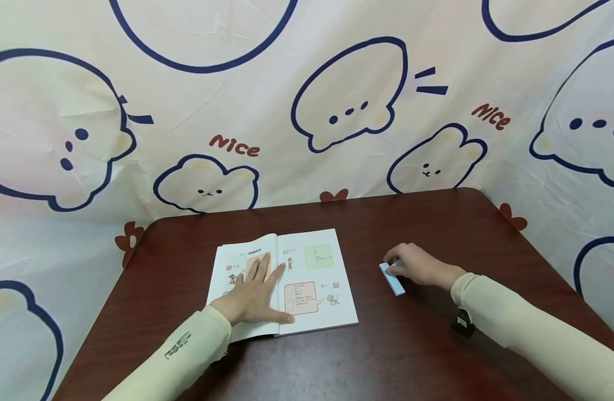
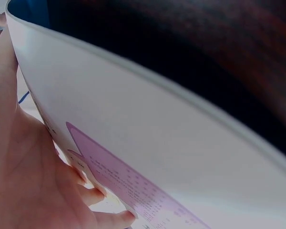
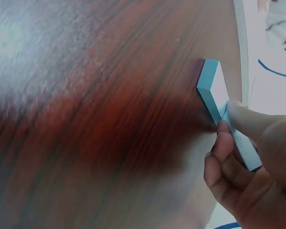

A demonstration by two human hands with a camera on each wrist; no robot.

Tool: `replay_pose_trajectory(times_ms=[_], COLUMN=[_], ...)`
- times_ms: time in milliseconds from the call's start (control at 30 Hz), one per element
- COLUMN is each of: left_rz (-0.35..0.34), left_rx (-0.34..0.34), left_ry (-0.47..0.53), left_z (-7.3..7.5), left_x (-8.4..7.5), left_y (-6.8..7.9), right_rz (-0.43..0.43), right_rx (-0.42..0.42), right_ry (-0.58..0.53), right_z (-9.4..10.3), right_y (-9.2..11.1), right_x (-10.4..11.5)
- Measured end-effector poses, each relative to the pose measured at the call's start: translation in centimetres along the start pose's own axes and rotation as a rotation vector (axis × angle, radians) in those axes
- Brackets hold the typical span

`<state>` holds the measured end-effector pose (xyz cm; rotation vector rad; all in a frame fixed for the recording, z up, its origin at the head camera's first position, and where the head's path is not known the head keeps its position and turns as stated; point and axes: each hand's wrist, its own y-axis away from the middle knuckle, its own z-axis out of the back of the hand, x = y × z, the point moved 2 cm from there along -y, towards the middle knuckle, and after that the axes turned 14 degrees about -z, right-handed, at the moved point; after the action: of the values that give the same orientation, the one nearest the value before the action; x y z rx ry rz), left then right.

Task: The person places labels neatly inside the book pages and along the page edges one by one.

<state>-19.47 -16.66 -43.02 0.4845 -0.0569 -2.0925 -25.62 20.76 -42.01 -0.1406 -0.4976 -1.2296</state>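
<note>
An open book [image 1: 312, 239] with printed text boxes and small cartoon figures lies on the table. My left hand [image 1: 251, 298] rests on it with fingers spread, mostly over the left page, the thumb reaching across the fold. In the left wrist view, the left hand [image 2: 43, 186] appears beside a curved white page [image 2: 133, 105] with a purple-edged text box. To the right of the book, my right hand [image 1: 419, 264] pinches a slim light blue bar [image 1: 394, 283] near its far end. In the right wrist view, thumb and fingertips close on the bar [image 3: 214, 88] from both sides.
The dark brown wooden table [image 1: 377, 356] has rounded far corners. A pale cloth [image 1: 276, 111] with cartoon outlines hangs behind it and along both sides. A small black device [image 1: 463, 323] sits at the right wrist.
</note>
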Motion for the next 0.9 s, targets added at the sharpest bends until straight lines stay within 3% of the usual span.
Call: replay_pose_trajectory(times_ms=[233, 667, 900], left_rz=[-0.003, -0.005, -0.001], left_rx=[0.001, -0.001, 0.001], left_ry=[-0.002, -0.004, 0.003], left_z=[-0.1, 0.0, 0.1], left_x=[0.0, 0.1, 0.0], left_y=[0.0, 0.0, 0.1], right_rz=[-0.023, -0.036, -0.031], right_rx=[-0.002, -0.053, -0.003], right_ry=[-0.132, -0.126, -0.248], right_z=[0.0, -0.1, -0.3], right_y=[-0.3, -0.8, -0.7], right_x=[-1.1, -2.1, -2.6])
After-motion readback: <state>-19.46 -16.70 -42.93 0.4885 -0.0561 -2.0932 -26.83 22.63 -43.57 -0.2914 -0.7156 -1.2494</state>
